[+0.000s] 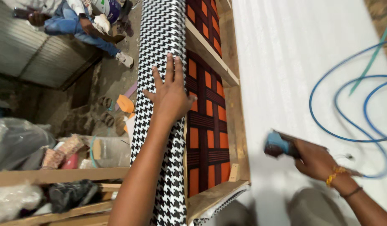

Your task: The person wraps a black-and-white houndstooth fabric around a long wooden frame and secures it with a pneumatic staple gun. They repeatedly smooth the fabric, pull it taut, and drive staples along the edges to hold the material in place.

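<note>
Left hand (171, 94) flat, fingers spread, pressing black-and-white zigzag cloth strip (160, 37); grips nothing. Strip runs long way, away from person, beside orange-and-dark checked cloth (206, 125) in wooden frame (210, 54). Right hand (317, 161) well apart, clenched round blue tool (277, 144) near blue hose (348, 121).

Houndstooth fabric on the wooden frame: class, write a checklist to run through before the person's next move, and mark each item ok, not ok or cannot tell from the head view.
1. Left hand flat on the houndstooth fabric, fingers spread: ok.
2. Fabric lying smooth under and above that hand: ok.
3. Right hand has a firm grip on the blue tool: ok.
4. Tool's working end touching the frame: not ok, it sits over the white sheet.
5. Blue hose free of kinks: cannot tell, it loops and leaves the picture.
6. Wooden frame edge visible beside the orange checked fabric: ok.
</note>
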